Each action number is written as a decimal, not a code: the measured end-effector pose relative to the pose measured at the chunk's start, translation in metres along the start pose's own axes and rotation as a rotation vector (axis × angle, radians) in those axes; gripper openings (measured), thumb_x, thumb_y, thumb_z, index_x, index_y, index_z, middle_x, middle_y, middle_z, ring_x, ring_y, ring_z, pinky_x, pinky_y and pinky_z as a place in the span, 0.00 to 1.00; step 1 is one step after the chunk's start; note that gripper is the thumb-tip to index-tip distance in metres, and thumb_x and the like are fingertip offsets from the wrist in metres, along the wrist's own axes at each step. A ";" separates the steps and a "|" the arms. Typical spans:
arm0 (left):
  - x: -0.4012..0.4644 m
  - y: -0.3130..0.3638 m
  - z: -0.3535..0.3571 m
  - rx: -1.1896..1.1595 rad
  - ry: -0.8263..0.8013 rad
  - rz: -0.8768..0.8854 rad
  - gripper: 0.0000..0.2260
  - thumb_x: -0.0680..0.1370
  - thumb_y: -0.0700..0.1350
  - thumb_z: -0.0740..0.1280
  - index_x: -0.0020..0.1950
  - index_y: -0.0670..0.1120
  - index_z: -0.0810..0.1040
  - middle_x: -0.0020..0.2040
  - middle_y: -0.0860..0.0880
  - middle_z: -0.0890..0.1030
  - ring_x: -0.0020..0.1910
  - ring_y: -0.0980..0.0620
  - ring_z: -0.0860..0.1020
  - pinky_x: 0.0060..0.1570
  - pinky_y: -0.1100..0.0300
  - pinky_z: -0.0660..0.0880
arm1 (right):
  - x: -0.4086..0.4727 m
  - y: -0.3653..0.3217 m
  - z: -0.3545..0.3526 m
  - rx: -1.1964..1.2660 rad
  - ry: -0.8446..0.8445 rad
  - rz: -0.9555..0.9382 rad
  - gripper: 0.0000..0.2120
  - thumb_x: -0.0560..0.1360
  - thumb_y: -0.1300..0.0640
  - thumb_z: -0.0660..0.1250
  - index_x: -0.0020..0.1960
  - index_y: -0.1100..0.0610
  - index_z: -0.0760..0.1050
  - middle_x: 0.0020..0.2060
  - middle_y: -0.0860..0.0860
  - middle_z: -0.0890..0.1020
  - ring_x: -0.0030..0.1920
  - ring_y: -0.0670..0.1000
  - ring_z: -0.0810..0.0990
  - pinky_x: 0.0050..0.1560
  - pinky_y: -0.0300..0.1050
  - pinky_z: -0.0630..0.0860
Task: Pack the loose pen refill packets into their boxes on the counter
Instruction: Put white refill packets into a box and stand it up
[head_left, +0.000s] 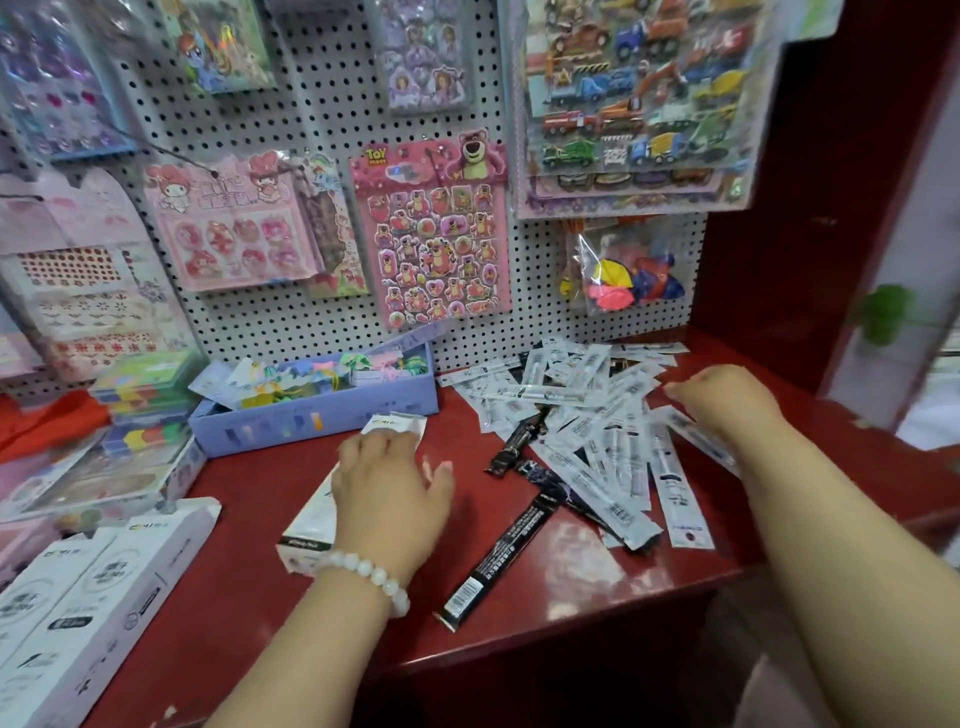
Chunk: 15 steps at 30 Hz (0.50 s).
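Red worktop (249, 519) against a white pegboard (322, 104) hung with sticker sheets.

Left hand (387, 488): lies palm down on a white box (306, 525) that rests on the worktop at centre-left. Fingers spread and only slightly bent, resting on the box top; no wrap around it visible. The box's far flap (397, 423) shows beyond the fingertips. White bead bracelet (371, 574) on the wrist.

Right hand (719, 397): over the right edge of the packet pile, back of the hand toward the camera, fingers curled downward into the packets. Motion blur here; cannot tell whether the grip has hold of a packet.

Refill packets: loose pile (597, 415) at the right rear of the worktop, mostly silver-white strips overlapping at all angles, reaching back to the pegboard foot. A few black packets mixed in along the left edge of the pile; one long black packet (498, 558) lies apart from the heap, slanted, just right of the left forearm.

More boxes: two white boxes (78, 597) side by side at the lower left corner, well apart from the pile.

Also present: lilac tray (311, 415) of coloured bits behind the left hand; stack of coloured flat cases (140, 410) left of it.
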<state>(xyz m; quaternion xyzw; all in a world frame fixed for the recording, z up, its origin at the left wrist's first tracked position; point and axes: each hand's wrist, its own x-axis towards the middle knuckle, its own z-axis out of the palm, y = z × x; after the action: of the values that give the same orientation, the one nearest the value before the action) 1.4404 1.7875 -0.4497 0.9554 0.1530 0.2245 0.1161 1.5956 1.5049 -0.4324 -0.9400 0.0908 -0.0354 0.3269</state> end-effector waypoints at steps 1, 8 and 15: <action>0.002 0.013 0.006 -0.025 -0.062 0.070 0.21 0.75 0.57 0.61 0.64 0.48 0.74 0.61 0.48 0.74 0.62 0.46 0.66 0.62 0.54 0.63 | 0.003 0.009 -0.003 -0.061 -0.003 0.056 0.18 0.74 0.47 0.64 0.52 0.61 0.78 0.55 0.60 0.80 0.56 0.61 0.78 0.49 0.47 0.70; 0.011 0.101 0.045 -0.070 -0.461 0.133 0.20 0.78 0.58 0.57 0.41 0.43 0.75 0.38 0.46 0.78 0.39 0.47 0.78 0.37 0.57 0.72 | -0.002 0.034 0.007 -0.328 -0.129 0.173 0.39 0.62 0.29 0.64 0.61 0.57 0.75 0.63 0.60 0.74 0.62 0.63 0.73 0.60 0.52 0.73; 0.026 0.145 0.066 0.017 -0.547 0.036 0.23 0.72 0.65 0.62 0.44 0.44 0.74 0.40 0.47 0.79 0.39 0.48 0.79 0.33 0.61 0.72 | -0.012 0.011 0.028 -0.433 -0.199 0.115 0.44 0.64 0.30 0.67 0.69 0.59 0.67 0.66 0.60 0.69 0.65 0.61 0.68 0.61 0.53 0.72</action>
<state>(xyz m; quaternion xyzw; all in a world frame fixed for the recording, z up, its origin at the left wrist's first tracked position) 1.5281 1.6521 -0.4546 0.9840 0.1010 -0.0411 0.1411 1.5854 1.5160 -0.4614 -0.9803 0.1168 0.0964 0.1267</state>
